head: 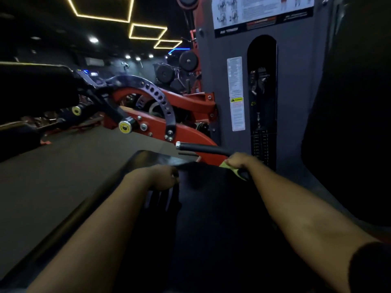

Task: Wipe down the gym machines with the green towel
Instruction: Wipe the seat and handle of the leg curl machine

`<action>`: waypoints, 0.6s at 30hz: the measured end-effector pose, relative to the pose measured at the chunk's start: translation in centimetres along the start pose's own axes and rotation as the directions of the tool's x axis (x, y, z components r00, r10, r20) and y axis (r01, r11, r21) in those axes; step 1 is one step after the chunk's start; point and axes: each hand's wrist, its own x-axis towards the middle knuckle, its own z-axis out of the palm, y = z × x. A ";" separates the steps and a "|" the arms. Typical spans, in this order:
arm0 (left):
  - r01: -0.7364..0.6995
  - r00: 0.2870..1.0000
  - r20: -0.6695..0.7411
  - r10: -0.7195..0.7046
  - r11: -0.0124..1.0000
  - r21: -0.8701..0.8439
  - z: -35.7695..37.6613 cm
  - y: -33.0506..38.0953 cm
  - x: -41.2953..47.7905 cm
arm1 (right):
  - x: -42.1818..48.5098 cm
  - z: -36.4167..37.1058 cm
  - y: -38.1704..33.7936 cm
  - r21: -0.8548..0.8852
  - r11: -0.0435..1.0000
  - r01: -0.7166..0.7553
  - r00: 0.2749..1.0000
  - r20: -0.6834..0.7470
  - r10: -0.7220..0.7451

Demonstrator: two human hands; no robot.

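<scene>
**Green towel wrapped on machine handle, R hand closed over it**

Nearest: both forearms reach fwd over a black seat pad [160, 157]. Left hand [160, 177] sits at the pad's edge, fingers curled round it. Right hand [241, 162] is closed tight round the green towel [226, 165], pressing it on the black handle [203, 148]. Only a thin strip of towel shows, poking out on both sides of the fist. Its long axis follows the handle, from far-left to near-right. The handle's capped free end points left, away from the hand.

Just behind: red frame [188, 134] w/ a black curved plate [161, 98] full of holes, and a yellow knob [125, 127] at its foot.

Right of that: grey weight housing [296, 92] w/ a tall dark slot [262, 85]. Two stickers sit left of the slot: a narrow white one [234, 77], and below it one w/ a yellow band & triangle sign [237, 114]. Print on both is too blurred to read. At the top is a white chart [260, 9] w/ exercise figures & text blocks, also unreadable. No brand can be made out.

Far back: weight plates [188, 60] on racks, yellow ceiling light outlines [148, 31].
</scene>
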 end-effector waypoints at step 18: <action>0.042 0.988 -0.147 -0.047 0.998 -0.037 0.2 -13.3 -1.3 | 2.5 3.3 -19.5 -0.097 0.937 0.336 0.936 -0.075 -0.343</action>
